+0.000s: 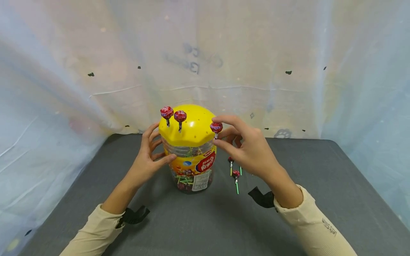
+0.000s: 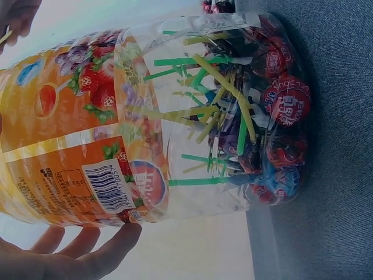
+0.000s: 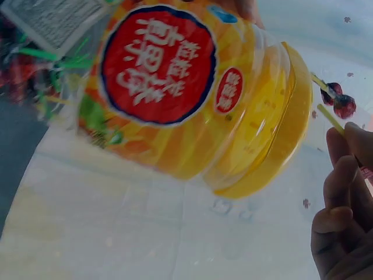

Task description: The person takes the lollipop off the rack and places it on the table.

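A clear plastic candy jar (image 1: 189, 167) with an orange fruit label stands upright on the table, filled with wrapped lollipops on green and yellow sticks. Two red lollipops (image 1: 180, 116) stick up from the left part of its yellow lid (image 1: 195, 124), which is dotted with small holes. My left hand (image 1: 148, 158) holds the jar's left side, thumb across the front and fingers behind. Between thumb and fingers, my right hand (image 1: 251, 149) pinches another red lollipop (image 1: 216, 127) at the lid's right edge. In the right wrist view its yellow stick (image 3: 331, 119) points at the lid, slightly apart from it.
Several loose red lollipops (image 1: 236, 174) lie on the dark grey table (image 1: 192, 224) right of the jar, partly behind my right hand. Pale plastic sheeting (image 1: 240, 53) hangs behind the table and at both sides. Black straps (image 1: 136, 214) dangle at my wrists.
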Tool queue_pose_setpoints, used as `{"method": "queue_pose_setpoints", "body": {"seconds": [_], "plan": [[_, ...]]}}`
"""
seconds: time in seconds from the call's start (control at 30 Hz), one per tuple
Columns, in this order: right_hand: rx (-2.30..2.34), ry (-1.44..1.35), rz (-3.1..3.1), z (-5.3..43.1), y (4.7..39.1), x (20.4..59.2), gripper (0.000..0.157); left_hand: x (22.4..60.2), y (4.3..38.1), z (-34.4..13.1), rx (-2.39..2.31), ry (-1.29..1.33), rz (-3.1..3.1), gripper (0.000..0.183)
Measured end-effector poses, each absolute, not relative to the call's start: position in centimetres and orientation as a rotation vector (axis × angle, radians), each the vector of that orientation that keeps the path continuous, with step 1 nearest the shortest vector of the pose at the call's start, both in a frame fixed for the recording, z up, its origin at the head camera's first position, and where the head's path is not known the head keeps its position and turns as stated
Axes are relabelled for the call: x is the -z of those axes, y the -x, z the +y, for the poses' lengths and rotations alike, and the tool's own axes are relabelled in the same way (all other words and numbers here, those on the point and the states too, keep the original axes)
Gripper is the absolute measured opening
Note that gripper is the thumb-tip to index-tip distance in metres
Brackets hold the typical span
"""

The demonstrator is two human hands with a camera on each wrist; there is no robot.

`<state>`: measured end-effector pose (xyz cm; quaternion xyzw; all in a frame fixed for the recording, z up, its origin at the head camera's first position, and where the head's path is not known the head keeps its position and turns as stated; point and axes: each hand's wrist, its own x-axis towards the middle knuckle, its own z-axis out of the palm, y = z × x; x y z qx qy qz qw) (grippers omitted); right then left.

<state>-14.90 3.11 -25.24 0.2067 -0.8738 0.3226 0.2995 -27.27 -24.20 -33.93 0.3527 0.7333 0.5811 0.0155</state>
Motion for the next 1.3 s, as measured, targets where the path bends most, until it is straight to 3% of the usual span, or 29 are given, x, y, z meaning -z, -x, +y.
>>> {"method": "queue_pose_setpoints", "body": {"seconds": [0.73,1.3], "plan": [[-0.834,-0.343,-2.493,8.3,12.0,31.0,0.054,33.8,27.1,-24.2,-1.796,-1.064,2.284,0.100],[-0.878,-0.145,-2.805,11.6,12.5,34.3,0.050,33.9,27.2,-24.2,-1.805,-1.071,2.287,0.101]]}}
